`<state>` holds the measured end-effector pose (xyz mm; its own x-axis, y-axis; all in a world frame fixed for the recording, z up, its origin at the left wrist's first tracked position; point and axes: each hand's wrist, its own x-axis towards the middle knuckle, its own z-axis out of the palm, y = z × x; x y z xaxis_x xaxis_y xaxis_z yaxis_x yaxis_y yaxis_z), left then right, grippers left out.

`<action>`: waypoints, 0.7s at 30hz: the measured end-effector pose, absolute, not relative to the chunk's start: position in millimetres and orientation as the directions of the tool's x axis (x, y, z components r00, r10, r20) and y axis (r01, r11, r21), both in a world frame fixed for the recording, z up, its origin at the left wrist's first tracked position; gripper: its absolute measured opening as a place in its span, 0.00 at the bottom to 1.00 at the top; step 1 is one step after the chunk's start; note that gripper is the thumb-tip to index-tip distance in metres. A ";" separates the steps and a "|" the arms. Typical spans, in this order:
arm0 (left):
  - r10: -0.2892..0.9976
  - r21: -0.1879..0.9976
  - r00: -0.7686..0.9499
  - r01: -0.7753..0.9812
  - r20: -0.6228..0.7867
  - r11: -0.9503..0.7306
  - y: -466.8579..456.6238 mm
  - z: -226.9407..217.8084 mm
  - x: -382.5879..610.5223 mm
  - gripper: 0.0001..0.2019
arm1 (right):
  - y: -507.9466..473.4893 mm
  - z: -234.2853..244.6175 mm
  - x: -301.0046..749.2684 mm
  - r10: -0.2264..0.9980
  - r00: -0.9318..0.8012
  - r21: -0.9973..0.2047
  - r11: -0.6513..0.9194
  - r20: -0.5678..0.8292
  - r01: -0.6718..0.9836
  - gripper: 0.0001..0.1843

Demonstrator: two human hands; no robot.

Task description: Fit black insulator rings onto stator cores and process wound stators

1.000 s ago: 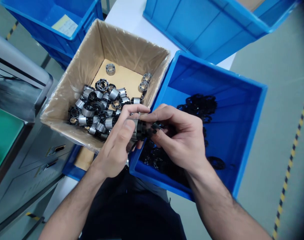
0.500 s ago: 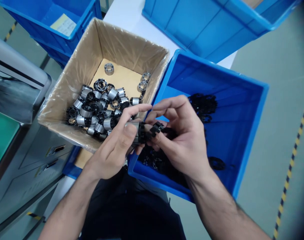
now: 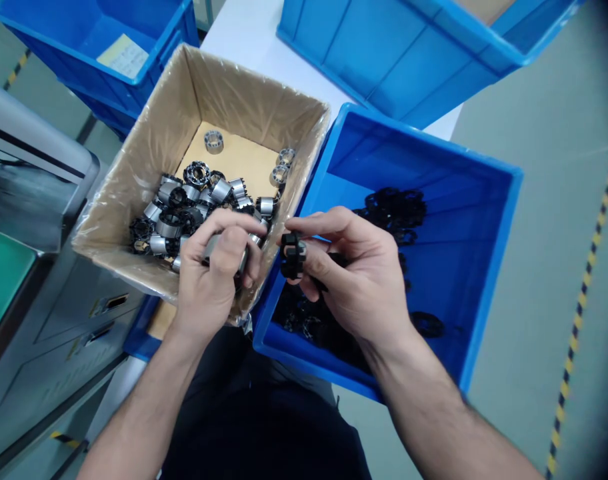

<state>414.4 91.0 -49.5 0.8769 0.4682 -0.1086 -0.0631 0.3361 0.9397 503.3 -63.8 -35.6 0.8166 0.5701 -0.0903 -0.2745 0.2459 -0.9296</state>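
Note:
My left hand (image 3: 217, 260) is closed around a silver metal ring core (image 3: 213, 248), mostly hidden by the fingers, above the near side of a plastic-lined cardboard box (image 3: 119, 157). Between the thumb and fingers of my right hand (image 3: 359, 273) is a black plastic toothed ring (image 3: 293, 255), held on edge over a blue bin (image 3: 489, 267). A gap separates the two held parts. Inside the box lies a pile of silver cores with black toothed ends (image 3: 169, 222). Black plastic rings (image 3: 394, 210) are heaped in the bin, partly behind my right hand.
A larger blue crate (image 3: 364, 60) stands on the white table (image 3: 239, 33) behind the bin. Another blue crate (image 3: 149, 23) with a paper note (image 3: 124, 57) is at upper left. A grey machine cabinet (image 3: 79, 320) borders the left side. Striped tape (image 3: 579, 300) marks the floor at right.
My hands have moved apart: the left drew back leftward over the box with the metal core. My right hand now holds the black ring upright at its fingertips. The view shifted slightly.

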 end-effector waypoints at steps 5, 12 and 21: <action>0.311 0.894 0.938 -0.004 -0.151 0.448 93.7 -54.9 410.0 0.19 | -64.2 -35.1 502.5 0.503 0.864 -0.981 0.163 -0.012 -0.109 0.13; 0.210 0.908 0.948 0.141 -0.238 0.393 89.0 -54.7 401.8 0.27 | -61.1 -39.3 498.2 0.493 0.864 -0.992 0.107 0.106 0.061 0.08; 0.213 0.912 0.956 0.105 -0.203 0.396 87.2 -49.5 403.0 0.25 | -60.4 -38.9 496.0 0.471 0.878 -0.997 0.048 0.082 0.067 0.06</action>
